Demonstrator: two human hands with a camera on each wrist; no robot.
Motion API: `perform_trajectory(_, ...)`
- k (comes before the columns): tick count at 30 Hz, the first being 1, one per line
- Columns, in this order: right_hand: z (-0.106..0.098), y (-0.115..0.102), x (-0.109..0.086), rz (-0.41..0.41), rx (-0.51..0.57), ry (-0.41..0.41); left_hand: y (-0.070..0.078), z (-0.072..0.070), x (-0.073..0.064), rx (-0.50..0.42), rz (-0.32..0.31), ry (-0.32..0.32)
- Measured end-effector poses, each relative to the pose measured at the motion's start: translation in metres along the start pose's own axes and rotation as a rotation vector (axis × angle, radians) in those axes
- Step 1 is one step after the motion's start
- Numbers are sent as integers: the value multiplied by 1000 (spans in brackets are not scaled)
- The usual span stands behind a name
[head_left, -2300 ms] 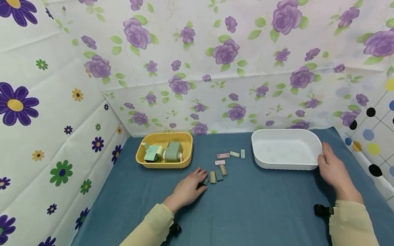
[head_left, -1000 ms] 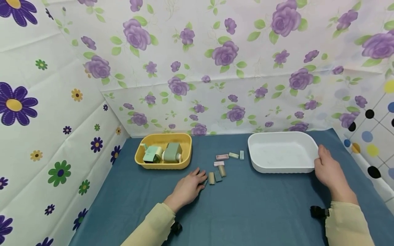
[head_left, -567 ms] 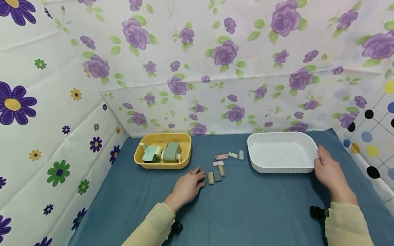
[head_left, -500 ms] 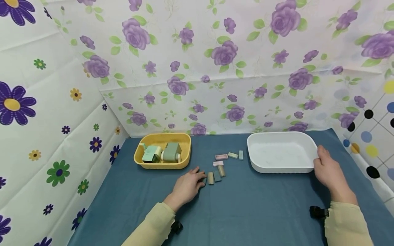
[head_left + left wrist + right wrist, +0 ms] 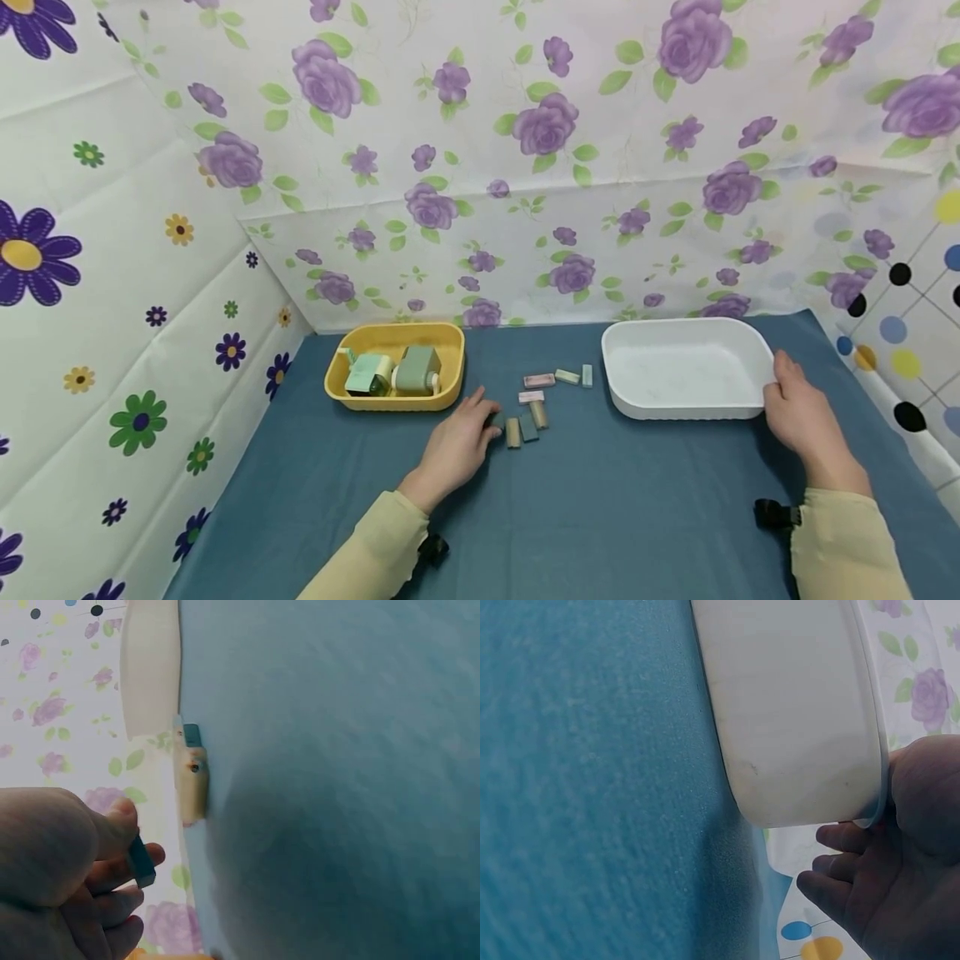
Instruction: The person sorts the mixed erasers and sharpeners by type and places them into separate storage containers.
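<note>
My left hand [image 5: 453, 446] pinches a small dark teal block [image 5: 141, 861] between thumb and fingertips; in the left wrist view the block is raised off the cloth. Just right of that hand lie a tan block [image 5: 513, 432], a dark green block [image 5: 528, 427] and another tan one [image 5: 538, 414]. Behind these are two pink blocks, the longer pink block [image 5: 538, 381] farther back, then a cream block [image 5: 567, 377] and a pale green block [image 5: 587, 376]. My right hand [image 5: 810, 421] grips the right end of a white tray [image 5: 686, 412] at its rim, the thumb partly hidden in the right wrist view.
At the back left stands a yellow tray [image 5: 397, 404] holding a mint green item [image 5: 367, 375] and a grey-green bottle [image 5: 418, 369] on its side. A blue cloth [image 5: 585, 517] covers the table. Flowered sheets [image 5: 450, 250] rise behind and at the left.
My left hand has gone from reaching over the teal block on the cloth to pinching and lifting it. The white tray shifted slightly left and nearer early on, with my right hand still on it.
</note>
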State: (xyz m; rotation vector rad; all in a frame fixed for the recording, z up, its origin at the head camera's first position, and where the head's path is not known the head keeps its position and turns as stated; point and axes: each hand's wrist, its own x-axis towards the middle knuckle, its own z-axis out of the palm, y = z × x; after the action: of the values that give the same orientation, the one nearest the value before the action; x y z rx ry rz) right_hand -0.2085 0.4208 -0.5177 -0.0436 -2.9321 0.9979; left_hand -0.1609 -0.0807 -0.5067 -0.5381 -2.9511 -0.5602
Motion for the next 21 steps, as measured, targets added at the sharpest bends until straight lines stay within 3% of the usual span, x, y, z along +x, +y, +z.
perform_trajectory(6,0,-1,1,9,9,-17,11,-5,9,-21,19,-1)
perform_trajectory(13,1,1,2,7,12,-23,28,-9,25,-24,93,-1)
perform_trajectory(21,1,1,1,2,9,-8,62,-2,55,69,207,-13)
